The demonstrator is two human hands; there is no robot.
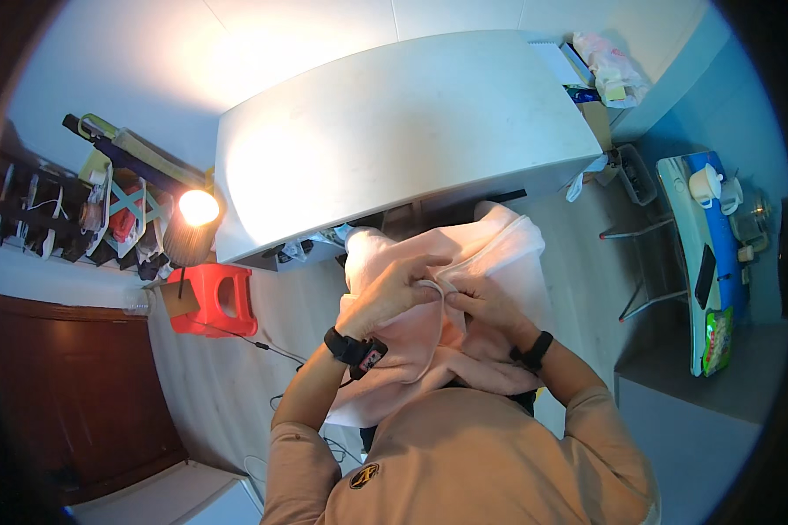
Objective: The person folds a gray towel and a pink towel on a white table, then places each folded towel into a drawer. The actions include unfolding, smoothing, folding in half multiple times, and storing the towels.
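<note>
A pale pink cloth, soft like a towel or blanket, lies over my lap and spreads up to the table's front edge. My left hand pinches a light trim edge of it between thumb and fingers. Close beside it, my right hand grips the same cloth near that edge. The fingertips of both hands almost meet over the middle of the cloth. Folds hide part of the right fingers. Each wrist wears a black band, and the left one carries a small device.
Before me stands a white table. A lit lamp and a red plastic stool are at the left, with a cable along the floor. On the right, a narrow folding table bears a white pot, a phone and a green packet.
</note>
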